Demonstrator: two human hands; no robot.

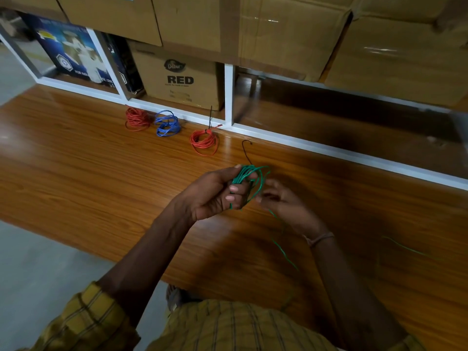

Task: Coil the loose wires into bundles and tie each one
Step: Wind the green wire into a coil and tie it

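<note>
My left hand (215,192) is closed around a coil of green wire (247,174) held above the wooden table. My right hand (283,202) sits just right of the coil, blurred, with fingers curled by the green strand; its grip is unclear. The wire's loose tail (281,249) trails down toward me, and more green wire (402,245) lies to the right. A black tie (247,150) lies on the table just beyond the coil. At the back lie a red bundle (204,142) with a black tie on it, a blue bundle (167,123) and another red bundle (136,119).
The wooden table (101,173) runs left to right, its near edge by my body. White shelving (229,97) stands behind it, holding cardboard boxes (182,82) and a blue printed box (73,51). Grey floor (38,274) shows at lower left.
</note>
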